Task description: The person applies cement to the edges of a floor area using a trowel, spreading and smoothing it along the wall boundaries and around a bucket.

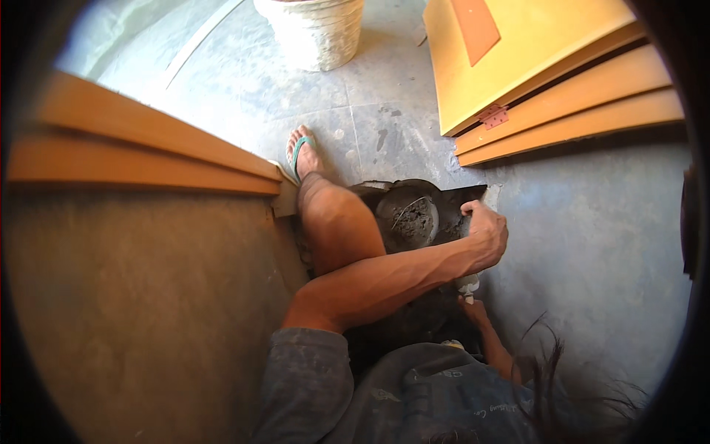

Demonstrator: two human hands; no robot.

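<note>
My left arm reaches across to the right, over my bent knee. My left hand (487, 233) is by the right wall with its fingers curled in; what they hold, if anything, is hidden. Lower down and closer to me, my right hand (475, 309) is closed at the end of a pale, narrow thing (468, 286), mostly covered by my left forearm. Left of my left hand stands a round dark bucket (410, 220) with wet grey mortar and a thin wire handle. Dark, wet-looking material lies around it in the doorway.
Orange door frame (170, 144) parts rise on the left and right, with an open yellow door (532, 52) at the far right. A white-crusted bucket (314, 33) stands beyond on the grey floor (370, 133). Grey walls (584, 244) close in on both sides. My sandalled foot (303, 152) is ahead.
</note>
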